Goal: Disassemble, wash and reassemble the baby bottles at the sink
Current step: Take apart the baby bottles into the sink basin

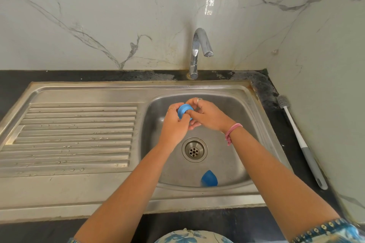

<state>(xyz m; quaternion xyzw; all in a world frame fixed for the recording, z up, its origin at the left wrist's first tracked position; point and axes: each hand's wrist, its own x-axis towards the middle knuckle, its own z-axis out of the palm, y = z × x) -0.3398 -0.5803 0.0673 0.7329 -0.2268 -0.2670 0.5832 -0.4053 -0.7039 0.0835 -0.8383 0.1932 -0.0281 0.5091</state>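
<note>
We stand at a steel sink (79,92) set into a dark surface (276,92), drainboard at nine o'clock, basin at three o'clock, and the tap (199,45) at twelve o'clock with no water running from it that we can see.

Over the far half of the basin, just beyond the drain (194,150), both our hands meet on one blue bottle part (184,109), which looks like a screw collar or cap, rounded and short. Our left hand (174,124) wraps it from seven o'clock, fingers curled round its lower side. Our right hand (205,114) comes in from three o'clock, its grip pinching the part's right edge, thumb on the near face and fingers over the far rim. Whether something clear, a nipple perhaps, sits inside the collar we cannot tell; the fingers hide it.

The relation that matters: the part's short axis seems to run roughly from four o'clock towards ten o'clock, along the line between our two grips, so any twist or pull apart would go along that line. Both hands are already on it; neither has to reach.

A second blue piece (209,178), dome-shaped, lies alone on the basin floor at six o'clock from the drain, well apart from the hands. A long-handled bottle brush (302,144) rests on the surface at three o'clock, beside the wall. We judge the task to be at its taking-apart or hand-washing stage.
</note>
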